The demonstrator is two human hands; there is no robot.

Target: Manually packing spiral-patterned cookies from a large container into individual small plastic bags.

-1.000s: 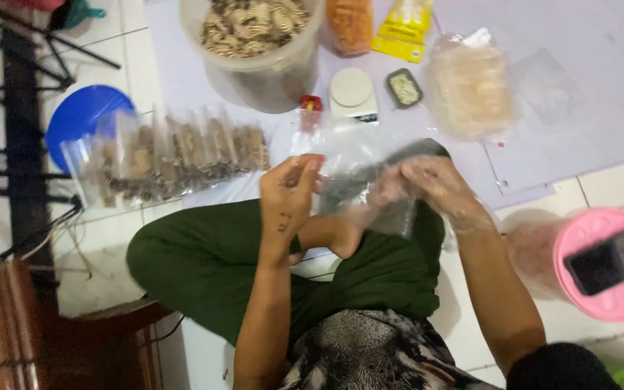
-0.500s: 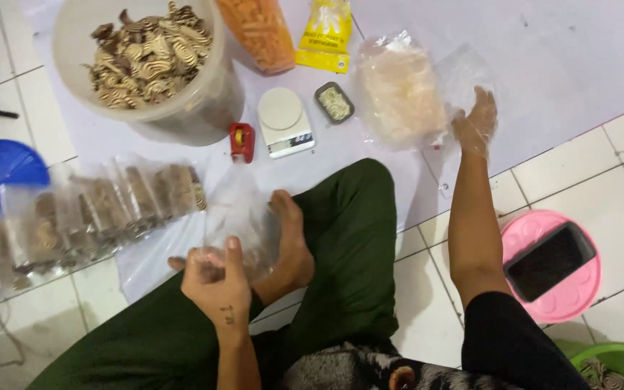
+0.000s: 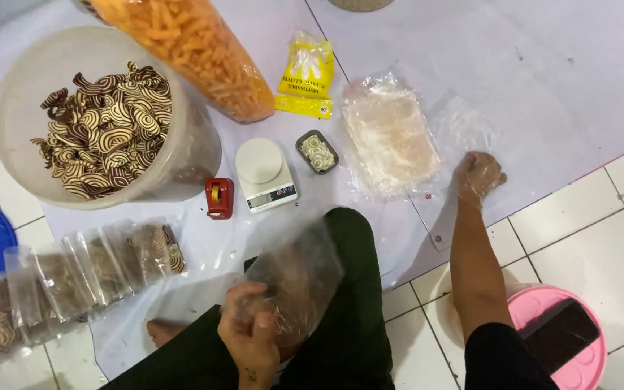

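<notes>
My left hand (image 3: pixel 250 334) grips a clear plastic bag (image 3: pixel 297 274) filled with brown snacks, held over my lap in dark green trousers. My right hand (image 3: pixel 477 175), in a thin clear glove, reaches out to the right and rests with curled fingers on an empty clear plastic bag (image 3: pixel 464 126) lying on the white sheet. A flat clear packet of pale crackers (image 3: pixel 391 137) lies just left of that hand.
A big tub of brown-and-cream swirl biscuits (image 3: pixel 106 133) stands at the left, an orange snack bag (image 3: pixel 196 50) behind it. A small white scale (image 3: pixel 265 173), red tape dispenser (image 3: pixel 219 197), small dish (image 3: pixel 317 152), yellow packet (image 3: pixel 306 76), a row of filled bags (image 3: pixel 81 274), and a pink stool (image 3: pixel 565 347) are around.
The view has shifted. My right hand moved down to the empty bag on the sheet. My left hand keeps the filled bag over my lap.
</notes>
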